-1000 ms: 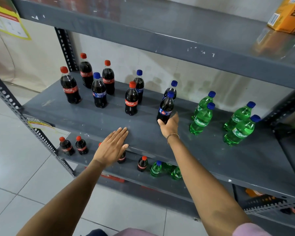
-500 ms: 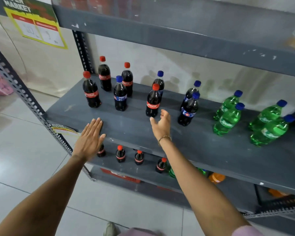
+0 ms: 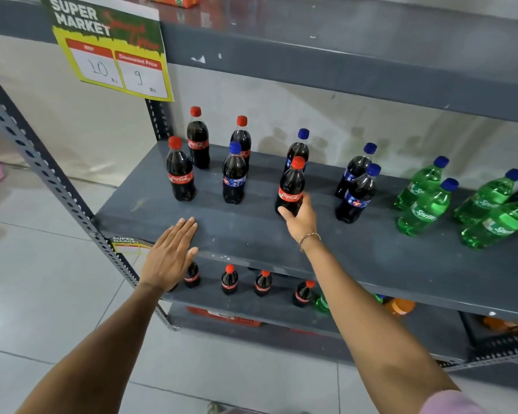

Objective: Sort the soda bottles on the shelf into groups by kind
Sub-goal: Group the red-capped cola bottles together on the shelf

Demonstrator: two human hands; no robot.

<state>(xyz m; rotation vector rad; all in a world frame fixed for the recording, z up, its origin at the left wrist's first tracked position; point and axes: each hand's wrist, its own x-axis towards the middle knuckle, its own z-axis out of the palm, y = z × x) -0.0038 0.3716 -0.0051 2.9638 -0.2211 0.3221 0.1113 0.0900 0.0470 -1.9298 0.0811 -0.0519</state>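
My right hand [image 3: 300,218] grips the base of a red-capped Coca-Cola bottle [image 3: 292,186] standing mid-shelf on the grey shelf [image 3: 311,243]. My left hand [image 3: 171,253] rests flat and open on the shelf's front edge. Three more Coca-Cola bottles stand at the left: one in front [image 3: 180,171] and two behind [image 3: 198,138] [image 3: 242,135]. Among them stands a blue-capped Pepsi bottle [image 3: 234,174]; another Pepsi [image 3: 299,147] is behind the held bottle, and two Pepsi bottles [image 3: 358,192] stand to its right. Several green Sprite bottles [image 3: 425,207] are grouped at the far right.
A perforated steel upright [image 3: 42,165] borders the shelf on the left, with a price sign [image 3: 111,46] hanging from the upper shelf [image 3: 341,64]. The lower shelf [image 3: 275,306] holds small cola bottles [image 3: 229,279] and green and orange bottles. Tiled floor lies below.
My right hand has let go of a Pepsi bottle, moved left, and closed on the red-capped Coca-Cola bottle. The view has shifted left; my left hand stays flat on the shelf edge.
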